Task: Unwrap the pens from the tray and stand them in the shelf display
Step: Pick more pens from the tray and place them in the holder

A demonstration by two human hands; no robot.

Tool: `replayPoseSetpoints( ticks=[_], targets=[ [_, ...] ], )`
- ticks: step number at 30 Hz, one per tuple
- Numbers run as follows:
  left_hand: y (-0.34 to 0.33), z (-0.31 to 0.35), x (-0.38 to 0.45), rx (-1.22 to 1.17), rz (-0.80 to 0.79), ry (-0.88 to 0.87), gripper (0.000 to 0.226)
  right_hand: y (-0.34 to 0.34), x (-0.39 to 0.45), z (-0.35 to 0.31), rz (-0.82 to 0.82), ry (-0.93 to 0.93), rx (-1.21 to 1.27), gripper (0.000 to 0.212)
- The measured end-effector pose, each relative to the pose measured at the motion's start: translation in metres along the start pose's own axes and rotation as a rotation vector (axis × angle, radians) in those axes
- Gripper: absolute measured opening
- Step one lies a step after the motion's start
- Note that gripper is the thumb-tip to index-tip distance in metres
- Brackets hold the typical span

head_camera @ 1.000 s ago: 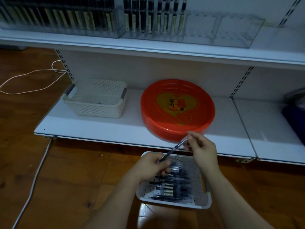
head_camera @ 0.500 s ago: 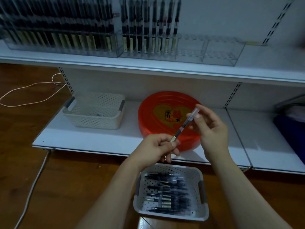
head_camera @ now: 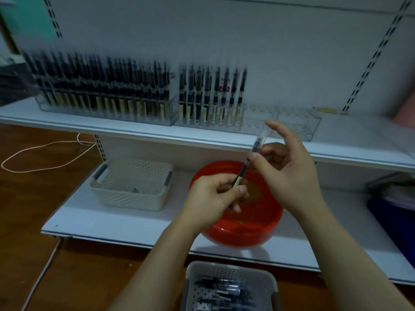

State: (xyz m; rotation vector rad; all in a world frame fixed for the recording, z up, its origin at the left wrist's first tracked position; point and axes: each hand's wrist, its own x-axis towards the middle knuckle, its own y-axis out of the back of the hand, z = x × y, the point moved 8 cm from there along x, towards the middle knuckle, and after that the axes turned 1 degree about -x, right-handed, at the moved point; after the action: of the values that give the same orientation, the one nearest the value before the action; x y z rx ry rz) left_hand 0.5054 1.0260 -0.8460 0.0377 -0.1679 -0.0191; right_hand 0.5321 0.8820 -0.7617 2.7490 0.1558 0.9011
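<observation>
I hold one wrapped pen (head_camera: 251, 156) slanted up to the right over the red bowl. My left hand (head_camera: 215, 196) pinches its lower end. My right hand (head_camera: 287, 167) pinches the clear wrapper further up, with the forefinger raised. A white perforated tray (head_camera: 190, 286) with several wrapped pens (head_camera: 221, 295) sits on the floor at the bottom edge. On the upper shelf stands the clear pen display (head_camera: 292, 122); its left and middle sections hold several upright pens (head_camera: 211, 95), its right section stands without pens.
A red round bowl (head_camera: 242, 230) and a second white basket (head_camera: 132, 187) sit on the lower shelf (head_camera: 112, 218). A dark blue object (head_camera: 395, 218) lies at the right. A pale cord (head_camera: 45, 153) and a grey cable (head_camera: 42, 270) run over the wooden floor.
Both hands have lifted the pen up from the tray toward the shelf. My view has tilted upward, bringing the whole display into sight. The right forefinger has straightened.
</observation>
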Motion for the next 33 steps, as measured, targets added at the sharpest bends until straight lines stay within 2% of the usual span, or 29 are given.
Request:
replayPoseSetpoints(
  ticks=[5, 8, 10, 13, 17, 23, 27, 33],
  targets=[
    [0.029, 0.053, 0.018, 0.175, 0.265, -0.253, 0.014, 0.011, 0.046, -0.039, 0.145, 0.117, 0.01, 0.048],
    [0.046, 0.078, 0.021, 0.329, 0.425, -0.338, 0.027, 0.018, 0.074, -0.062, 0.233, 0.183, -0.031, 0.047],
    [0.051, 0.092, 0.023, 0.452, 0.474, -0.402, 0.035, 0.022, 0.092, -0.067, 0.286, 0.198, -0.064, 0.047],
    [0.046, 0.103, 0.032, 0.613, 0.419, -0.414, 0.046, 0.025, 0.115, -0.066, 0.336, 0.192, -0.13, 0.047],
    [0.038, 0.103, 0.044, 0.802, 0.342, -0.375, 0.056, 0.019, 0.133, -0.056, 0.287, 0.163, -0.272, 0.047],
    [0.038, 0.098, 0.053, 0.875, 0.338, -0.429, 0.058, 0.016, 0.146, -0.061, 0.211, 0.202, -0.413, 0.05],
    [0.042, 0.098, 0.054, 0.897, 0.39, -0.46, 0.053, -0.001, 0.142, -0.058, 0.038, 0.232, -0.58, 0.048],
    [0.042, 0.098, 0.054, 0.889, 0.415, -0.484, 0.051, -0.013, 0.143, -0.049, 0.007, 0.221, -0.554, 0.049]
  ],
)
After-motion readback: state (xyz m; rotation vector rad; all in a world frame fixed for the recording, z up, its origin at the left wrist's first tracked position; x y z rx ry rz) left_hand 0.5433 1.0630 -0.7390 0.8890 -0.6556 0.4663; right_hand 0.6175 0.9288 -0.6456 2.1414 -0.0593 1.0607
